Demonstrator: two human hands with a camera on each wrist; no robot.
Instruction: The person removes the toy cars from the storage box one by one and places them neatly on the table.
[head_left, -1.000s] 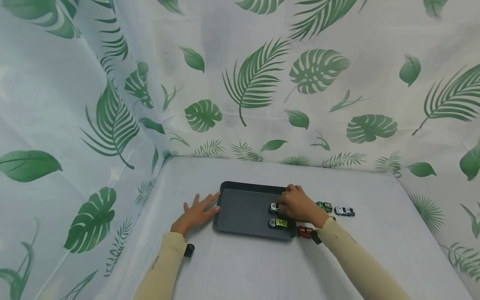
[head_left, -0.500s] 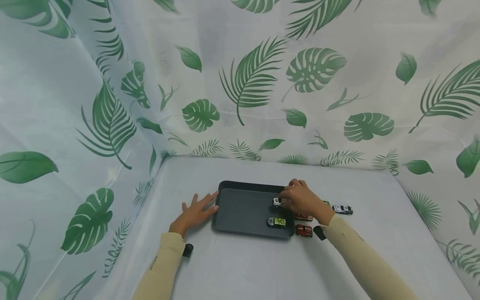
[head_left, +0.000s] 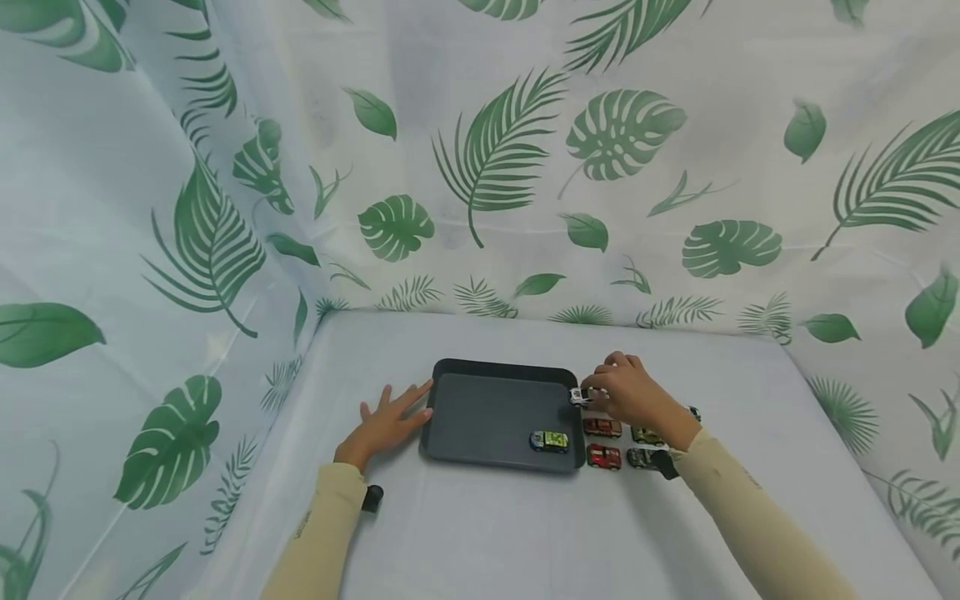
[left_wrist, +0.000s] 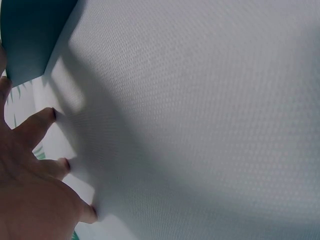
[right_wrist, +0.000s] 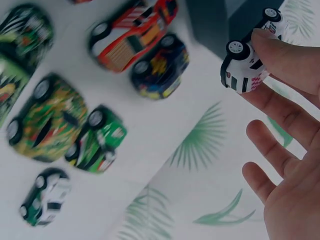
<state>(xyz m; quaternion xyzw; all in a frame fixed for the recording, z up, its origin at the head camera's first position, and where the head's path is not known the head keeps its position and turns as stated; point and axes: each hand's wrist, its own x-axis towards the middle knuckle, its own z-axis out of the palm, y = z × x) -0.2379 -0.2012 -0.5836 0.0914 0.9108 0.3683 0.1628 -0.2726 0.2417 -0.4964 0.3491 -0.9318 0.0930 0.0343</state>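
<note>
The right hand (head_left: pixel 636 393) pinches a white toy car (head_left: pixel 577 397) between thumb and fingers, at the right rim of the dark grey tray (head_left: pixel 480 417). In the right wrist view that car (right_wrist: pixel 245 74) shows its wheels and rear end, held above the table, while the other fingers stay loosely spread. A yellow-green and blue toy car (head_left: pixel 549 442) sits inside the tray near its right side. With fingers spread, the left hand (head_left: pixel 384 427) touches the tray's left edge. The left wrist view shows part of this hand (left_wrist: pixel 30 185) beside the tray's corner (left_wrist: pixel 35 40).
Several toy cars stand right of the tray, among them a red one (head_left: pixel 603 456) and an orange-red one (head_left: pixel 602 427). The right wrist view also shows a camouflage car (right_wrist: pixel 52 117), a green car (right_wrist: pixel 100 142) and a white-and-green car (right_wrist: pixel 46 196). Leaf-printed cloth surrounds the white table.
The right hand has moved right with the white toy car, from inside the tray to its right rim. The left hand stays at the tray's left edge. The head view has shifted slightly.
</note>
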